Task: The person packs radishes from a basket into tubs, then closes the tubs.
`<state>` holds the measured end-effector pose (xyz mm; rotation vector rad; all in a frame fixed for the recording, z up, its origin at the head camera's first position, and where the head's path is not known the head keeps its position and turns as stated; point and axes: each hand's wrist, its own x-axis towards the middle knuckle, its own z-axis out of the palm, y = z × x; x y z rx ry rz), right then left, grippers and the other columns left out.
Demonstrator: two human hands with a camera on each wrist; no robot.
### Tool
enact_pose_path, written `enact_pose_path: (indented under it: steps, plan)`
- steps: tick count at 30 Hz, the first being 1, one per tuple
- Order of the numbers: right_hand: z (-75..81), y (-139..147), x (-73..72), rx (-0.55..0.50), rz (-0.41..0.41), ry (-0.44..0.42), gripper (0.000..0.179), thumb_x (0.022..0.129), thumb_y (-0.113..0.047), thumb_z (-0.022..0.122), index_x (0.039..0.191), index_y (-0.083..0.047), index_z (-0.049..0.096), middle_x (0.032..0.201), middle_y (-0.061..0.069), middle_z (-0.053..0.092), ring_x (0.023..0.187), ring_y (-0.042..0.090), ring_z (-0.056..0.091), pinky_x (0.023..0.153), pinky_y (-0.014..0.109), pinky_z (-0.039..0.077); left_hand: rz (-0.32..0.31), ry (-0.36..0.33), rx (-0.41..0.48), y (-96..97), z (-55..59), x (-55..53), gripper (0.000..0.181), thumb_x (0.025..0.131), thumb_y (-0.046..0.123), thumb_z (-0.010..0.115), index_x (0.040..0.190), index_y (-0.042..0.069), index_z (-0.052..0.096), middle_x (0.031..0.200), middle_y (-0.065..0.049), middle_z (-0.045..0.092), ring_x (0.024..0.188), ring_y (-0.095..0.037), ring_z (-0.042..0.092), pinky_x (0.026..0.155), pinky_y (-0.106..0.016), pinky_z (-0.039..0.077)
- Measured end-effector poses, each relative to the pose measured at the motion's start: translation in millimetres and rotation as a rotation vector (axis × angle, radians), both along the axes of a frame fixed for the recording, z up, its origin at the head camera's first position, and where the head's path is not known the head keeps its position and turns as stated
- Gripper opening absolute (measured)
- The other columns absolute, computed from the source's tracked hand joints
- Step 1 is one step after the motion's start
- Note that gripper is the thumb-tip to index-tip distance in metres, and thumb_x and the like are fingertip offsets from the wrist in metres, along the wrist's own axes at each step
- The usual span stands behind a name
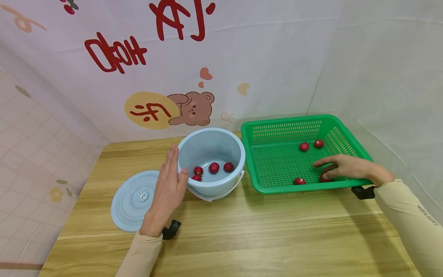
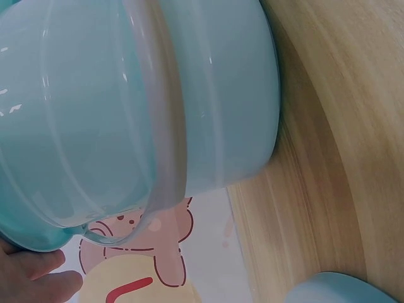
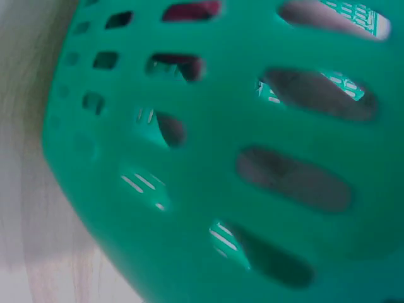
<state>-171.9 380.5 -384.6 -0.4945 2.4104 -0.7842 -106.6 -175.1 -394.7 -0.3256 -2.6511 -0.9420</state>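
My left hand (image 1: 168,187) rests against the left rim of a light blue bucket (image 1: 211,188), fingers straight and thumb at the rim. Its fingers (image 2: 38,278) show at the bucket's edge in the left wrist view. Several red radishes (image 1: 214,167) lie at the bottom of the bucket. Inside a green basket (image 1: 277,154), my right hand (image 1: 349,168) reaches over a radish (image 1: 325,178) near the front right corner. Its index finger stretches out past that radish, which is partly hidden under the hand. The basket wall (image 3: 208,164) hides most of this hand in the right wrist view.
In the basket, two radishes (image 1: 304,146) lie towards the back right and one radish (image 1: 299,181) near the front wall. A light blue lid (image 1: 128,202) lies on the wooden table (image 1: 242,238), left of the bucket. The bucket's white handle (image 1: 228,192) hangs down in front.
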Motion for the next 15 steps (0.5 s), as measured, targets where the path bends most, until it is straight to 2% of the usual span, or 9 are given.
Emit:
enact_pose_path:
  steps: [4,7,15]
  plan:
    - [-0.4,1.9,-0.1,-0.023,-0.015,-0.023,0.054,0.100,-0.026,0.069,0.146,-0.002,0.057,0.143,0.023,0.059,0.124,0.037,0.061,0.089,0.030,0.053,0.001,0.003,-0.001,0.0,-0.1,0.0,0.066,0.106,0.027,0.042,0.164,0.002,0.021,0.171,-0.011,0.021,0.158,-0.030,0.015,0.121,-0.066,0.019]
    - [-0.9,3.1,-0.3,-0.038,-0.024,-0.048,0.056,0.100,-0.025,0.069,0.146,0.002,0.055,0.144,0.025,0.057,0.127,0.042,0.059,0.090,0.028,0.053,0.001,0.002,-0.003,-0.1,-0.1,0.0,0.066,0.106,0.027,0.042,0.164,0.003,0.021,0.172,-0.010,0.020,0.158,-0.030,0.015,0.121,-0.066,0.019]
    - [-4.1,3.2,-3.4,-0.048,-0.036,-0.115,0.057,0.098,-0.022,0.070,0.146,0.005,0.053,0.142,0.023,0.059,0.131,0.046,0.054,0.089,0.030,0.054,0.002,0.003,-0.001,-0.3,-0.3,0.1,0.066,0.107,0.028,0.042,0.164,0.003,0.021,0.172,-0.010,0.020,0.158,-0.030,0.015,0.121,-0.066,0.019]
